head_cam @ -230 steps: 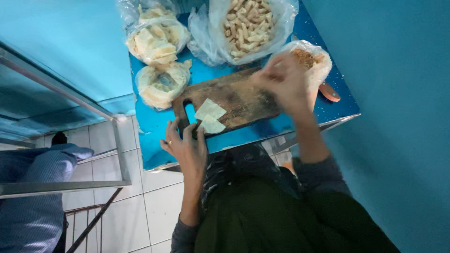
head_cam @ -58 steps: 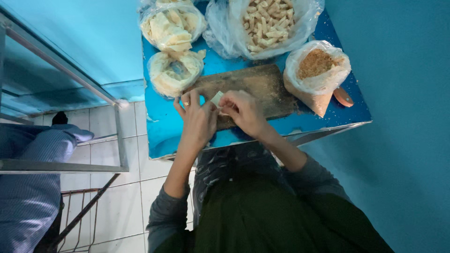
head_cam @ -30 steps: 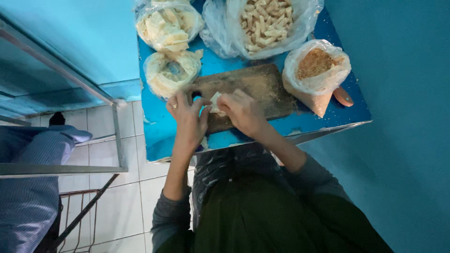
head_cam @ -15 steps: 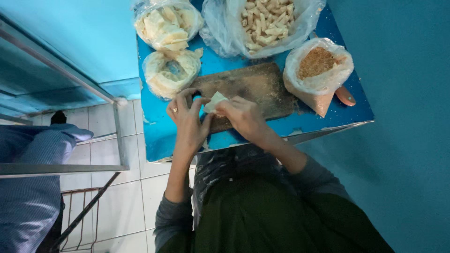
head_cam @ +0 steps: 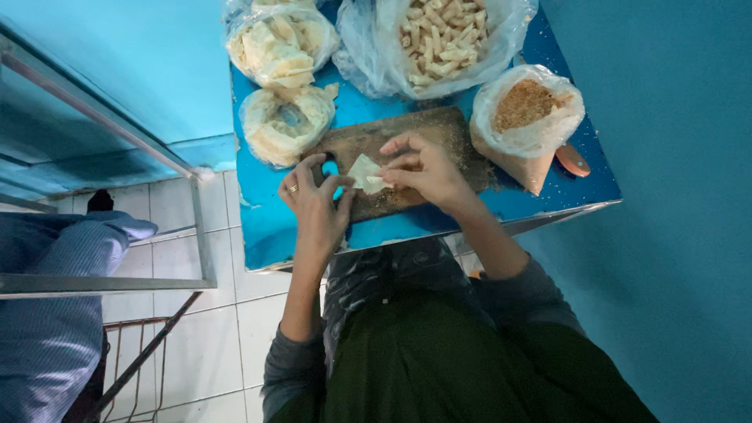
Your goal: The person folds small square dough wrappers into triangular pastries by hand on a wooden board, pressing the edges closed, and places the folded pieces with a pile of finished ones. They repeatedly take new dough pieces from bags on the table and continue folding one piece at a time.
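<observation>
Your left hand (head_cam: 315, 205) and right hand (head_cam: 423, 168) both pinch a pale pastry sheet (head_cam: 363, 173) over the wooden board (head_cam: 407, 133). Judged by the full bag of rolled pieces (head_cam: 439, 35), many are finished; stacked wrappers (head_cam: 280, 51) remain.

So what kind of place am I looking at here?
Likely a small food-prep spot: a blue table with a wooden board, bags of rolled snacks and crumbs, both hands folding a wrapper.
</observation>
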Action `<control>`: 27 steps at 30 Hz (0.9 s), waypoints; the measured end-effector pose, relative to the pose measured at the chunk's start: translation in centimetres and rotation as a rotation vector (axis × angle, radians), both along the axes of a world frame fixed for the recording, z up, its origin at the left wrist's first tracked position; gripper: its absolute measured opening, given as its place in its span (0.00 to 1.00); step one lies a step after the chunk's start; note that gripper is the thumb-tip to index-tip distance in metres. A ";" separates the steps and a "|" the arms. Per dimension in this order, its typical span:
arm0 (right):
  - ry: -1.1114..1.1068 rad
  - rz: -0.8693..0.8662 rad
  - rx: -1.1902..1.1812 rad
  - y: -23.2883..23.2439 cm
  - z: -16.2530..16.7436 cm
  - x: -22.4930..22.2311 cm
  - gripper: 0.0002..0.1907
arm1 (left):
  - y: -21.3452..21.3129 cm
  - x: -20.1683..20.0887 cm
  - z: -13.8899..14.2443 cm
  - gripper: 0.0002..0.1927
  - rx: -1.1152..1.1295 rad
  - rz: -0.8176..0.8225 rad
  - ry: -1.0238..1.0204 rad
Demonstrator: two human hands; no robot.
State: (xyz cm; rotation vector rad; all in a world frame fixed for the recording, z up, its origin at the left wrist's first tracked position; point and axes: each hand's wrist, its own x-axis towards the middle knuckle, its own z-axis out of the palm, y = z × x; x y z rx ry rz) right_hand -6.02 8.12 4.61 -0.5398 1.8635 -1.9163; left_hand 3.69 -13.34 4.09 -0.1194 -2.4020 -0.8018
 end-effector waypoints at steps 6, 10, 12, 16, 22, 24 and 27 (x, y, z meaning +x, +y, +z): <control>-0.310 0.000 -0.242 1.4 0.2 1.6 0.20 | 0.5 1.3 1.0 0.15 0.009 0.028 0.085; -0.380 0.076 -0.420 0.9 -0.6 3.3 0.20 | 2.3 3.1 2.0 0.14 0.233 -0.047 0.061; -0.430 0.126 -0.472 0.8 -0.9 4.1 0.20 | 3.1 3.6 2.3 0.14 0.360 -0.089 0.024; -0.493 0.192 -0.497 0.9 -1.1 4.5 0.20 | 2.8 3.3 2.5 0.14 0.613 -0.322 -0.056; -0.625 0.277 -0.595 0.9 -1.2 5.0 0.19 | 2.4 3.2 2.4 0.17 0.803 -0.572 -0.169; -0.654 0.305 -0.645 0.9 -1.2 5.2 0.20 | 2.6 3.2 2.3 0.15 0.732 -0.510 -0.141; -0.639 0.275 -0.643 1.0 -1.0 5.3 0.18 | 2.8 3.0 2.0 0.12 0.716 -0.432 -0.107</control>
